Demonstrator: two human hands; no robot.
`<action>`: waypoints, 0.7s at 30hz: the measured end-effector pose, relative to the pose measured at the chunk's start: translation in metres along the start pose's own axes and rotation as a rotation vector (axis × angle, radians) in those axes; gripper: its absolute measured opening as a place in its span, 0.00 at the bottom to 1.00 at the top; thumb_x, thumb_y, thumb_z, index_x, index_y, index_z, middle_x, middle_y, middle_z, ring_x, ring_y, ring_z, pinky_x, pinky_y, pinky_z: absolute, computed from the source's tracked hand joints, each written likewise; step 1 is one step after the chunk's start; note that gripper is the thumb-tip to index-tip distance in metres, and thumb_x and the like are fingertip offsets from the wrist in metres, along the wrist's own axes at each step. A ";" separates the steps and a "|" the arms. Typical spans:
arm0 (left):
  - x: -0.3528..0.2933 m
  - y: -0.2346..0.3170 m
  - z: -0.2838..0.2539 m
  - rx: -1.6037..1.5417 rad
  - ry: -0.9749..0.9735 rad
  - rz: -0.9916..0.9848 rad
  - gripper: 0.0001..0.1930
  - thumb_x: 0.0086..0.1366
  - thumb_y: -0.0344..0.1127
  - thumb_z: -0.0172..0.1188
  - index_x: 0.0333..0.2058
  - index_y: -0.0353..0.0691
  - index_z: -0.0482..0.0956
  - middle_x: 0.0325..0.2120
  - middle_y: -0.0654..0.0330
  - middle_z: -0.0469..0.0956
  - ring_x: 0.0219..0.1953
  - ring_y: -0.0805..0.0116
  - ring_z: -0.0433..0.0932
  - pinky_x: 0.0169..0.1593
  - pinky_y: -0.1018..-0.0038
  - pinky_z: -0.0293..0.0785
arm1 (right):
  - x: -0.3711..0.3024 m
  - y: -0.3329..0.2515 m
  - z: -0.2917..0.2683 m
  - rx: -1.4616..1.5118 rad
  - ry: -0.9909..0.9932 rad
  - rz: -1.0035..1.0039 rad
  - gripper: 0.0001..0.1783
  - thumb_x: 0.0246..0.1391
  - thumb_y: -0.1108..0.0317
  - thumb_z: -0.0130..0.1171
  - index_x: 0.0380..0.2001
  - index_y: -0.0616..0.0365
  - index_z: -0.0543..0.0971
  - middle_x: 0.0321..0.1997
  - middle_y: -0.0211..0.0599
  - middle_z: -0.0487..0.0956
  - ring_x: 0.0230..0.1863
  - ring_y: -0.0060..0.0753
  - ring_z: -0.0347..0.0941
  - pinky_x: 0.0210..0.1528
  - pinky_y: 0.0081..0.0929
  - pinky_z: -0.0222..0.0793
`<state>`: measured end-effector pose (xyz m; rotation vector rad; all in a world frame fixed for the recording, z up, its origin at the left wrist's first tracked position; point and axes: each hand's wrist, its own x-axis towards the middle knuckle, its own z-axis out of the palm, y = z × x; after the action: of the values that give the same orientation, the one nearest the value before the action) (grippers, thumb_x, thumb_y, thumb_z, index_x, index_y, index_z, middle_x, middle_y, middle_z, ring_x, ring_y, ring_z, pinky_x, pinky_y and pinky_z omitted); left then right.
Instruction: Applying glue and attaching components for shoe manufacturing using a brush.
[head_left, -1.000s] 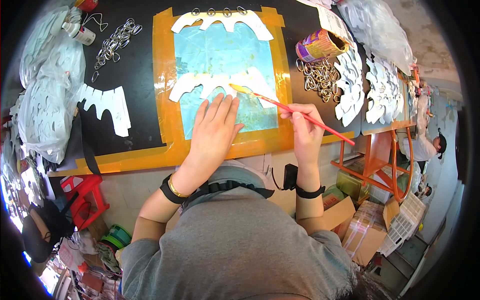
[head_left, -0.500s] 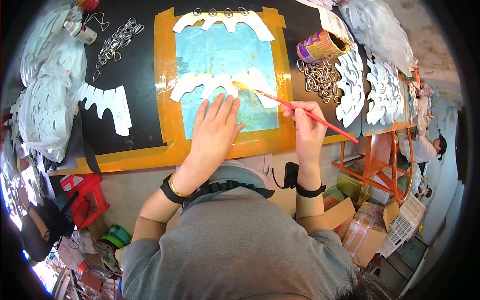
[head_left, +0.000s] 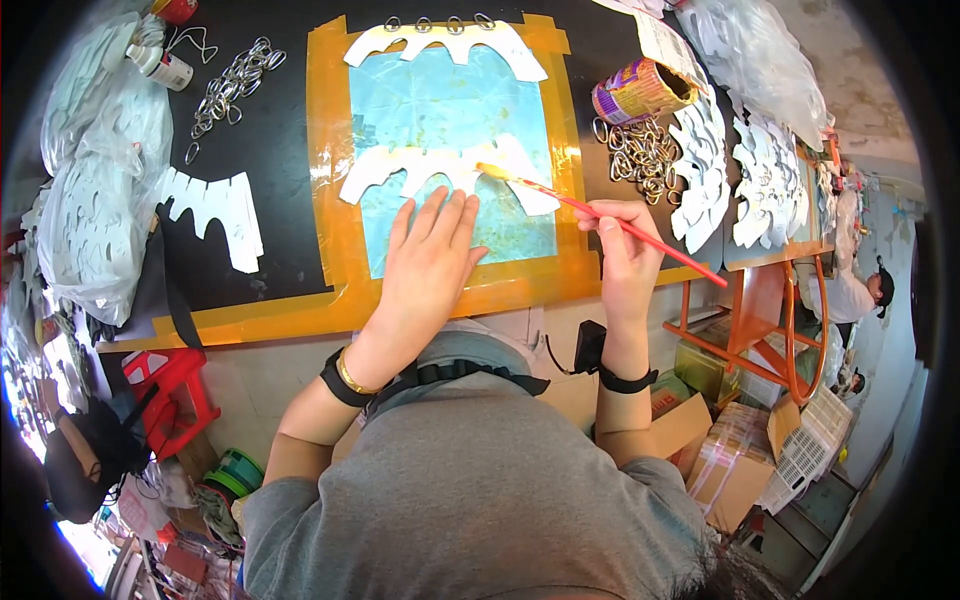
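My right hand (head_left: 628,240) pinches a thin red brush (head_left: 655,243), its bristles touching a white scalloped piece (head_left: 370,172) on a blue sheet (head_left: 440,100). A yellowish wet-looking band runs along the upper edge of that piece. Flat at its lower edge lies my left hand (head_left: 432,250), fingers outstretched, fingertips on or just beside the piece. Farther up the sheet, a second white scalloped piece (head_left: 510,52) has several metal rings (head_left: 456,25) along its top edge. Orange-brown tape (head_left: 330,150) frames the sheet.
Metal rings lie in a chain-like heap (head_left: 232,88) at left and a pile (head_left: 643,158) at right, below a tipped purple-yellow can (head_left: 640,92). Stacked white pieces (head_left: 700,175) sit farther right. Plastic bags (head_left: 100,200) of pieces and a small bottle (head_left: 162,66) occupy the left.
My right hand and the brush have shifted slightly to the right, the bristles moving along the piece's upper edge. My left hand stays in place.
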<state>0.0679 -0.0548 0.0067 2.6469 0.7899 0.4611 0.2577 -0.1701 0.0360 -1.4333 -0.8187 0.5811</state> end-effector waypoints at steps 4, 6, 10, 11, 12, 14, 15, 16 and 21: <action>0.000 0.001 0.000 0.013 -0.014 -0.008 0.27 0.59 0.38 0.64 0.56 0.36 0.71 0.55 0.55 0.71 0.61 0.57 0.66 0.64 0.56 0.58 | -0.004 -0.006 0.013 0.031 -0.108 0.019 0.07 0.59 0.83 0.51 0.39 0.68 0.76 0.40 0.42 0.80 0.41 0.24 0.75 0.45 0.20 0.71; 0.000 0.000 0.000 0.011 -0.011 -0.005 0.27 0.59 0.38 0.64 0.56 0.36 0.71 0.55 0.55 0.71 0.61 0.57 0.66 0.64 0.56 0.58 | -0.002 -0.004 0.010 -0.021 -0.091 -0.042 0.08 0.59 0.84 0.51 0.40 0.68 0.76 0.40 0.42 0.79 0.41 0.25 0.75 0.45 0.20 0.71; 0.000 0.000 0.001 0.004 -0.008 -0.004 0.27 0.59 0.38 0.64 0.56 0.36 0.71 0.55 0.55 0.71 0.61 0.57 0.66 0.64 0.56 0.58 | -0.003 -0.008 0.007 -0.128 -0.167 -0.148 0.09 0.58 0.84 0.51 0.40 0.68 0.77 0.41 0.42 0.79 0.40 0.27 0.76 0.46 0.22 0.72; 0.000 0.001 0.001 0.003 -0.009 -0.003 0.27 0.59 0.38 0.64 0.56 0.36 0.71 0.55 0.55 0.71 0.61 0.57 0.66 0.64 0.56 0.58 | -0.003 -0.007 0.007 -0.128 -0.166 -0.148 0.09 0.58 0.84 0.51 0.40 0.68 0.77 0.41 0.42 0.79 0.40 0.27 0.76 0.46 0.22 0.72; 0.000 0.001 0.000 0.002 -0.011 -0.005 0.27 0.59 0.38 0.64 0.56 0.36 0.71 0.55 0.55 0.71 0.61 0.57 0.66 0.64 0.55 0.58 | -0.003 -0.006 0.006 -0.148 -0.167 -0.122 0.08 0.57 0.84 0.51 0.38 0.68 0.77 0.40 0.42 0.79 0.40 0.27 0.76 0.46 0.23 0.72; 0.000 0.001 -0.001 0.000 -0.013 -0.009 0.27 0.59 0.38 0.64 0.56 0.36 0.71 0.55 0.55 0.71 0.61 0.57 0.66 0.64 0.55 0.58 | -0.003 -0.006 0.006 -0.167 -0.169 -0.095 0.07 0.57 0.84 0.52 0.37 0.68 0.78 0.40 0.42 0.79 0.40 0.27 0.75 0.46 0.23 0.72; 0.000 0.001 -0.001 -0.004 -0.009 -0.007 0.27 0.59 0.37 0.64 0.56 0.36 0.71 0.55 0.55 0.71 0.61 0.57 0.66 0.64 0.55 0.58 | -0.003 -0.007 0.005 -0.122 -0.089 -0.100 0.07 0.56 0.84 0.53 0.36 0.67 0.78 0.39 0.42 0.80 0.39 0.28 0.76 0.45 0.24 0.72; 0.000 0.001 -0.001 -0.008 -0.005 -0.004 0.27 0.59 0.37 0.64 0.56 0.36 0.71 0.55 0.55 0.71 0.61 0.57 0.66 0.64 0.55 0.58 | -0.003 -0.007 0.005 -0.078 -0.010 -0.105 0.07 0.54 0.83 0.54 0.36 0.66 0.79 0.38 0.43 0.81 0.38 0.30 0.77 0.45 0.25 0.73; 0.001 0.001 0.000 -0.012 -0.008 -0.009 0.27 0.58 0.37 0.65 0.56 0.36 0.71 0.54 0.55 0.71 0.61 0.56 0.66 0.64 0.55 0.58 | 0.000 -0.006 0.007 -0.353 -0.223 -0.311 0.08 0.51 0.81 0.56 0.36 0.62 0.79 0.37 0.45 0.82 0.39 0.36 0.80 0.44 0.28 0.75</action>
<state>0.0691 -0.0548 0.0073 2.6313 0.7934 0.4507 0.2509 -0.1663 0.0418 -1.5313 -1.3459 0.3719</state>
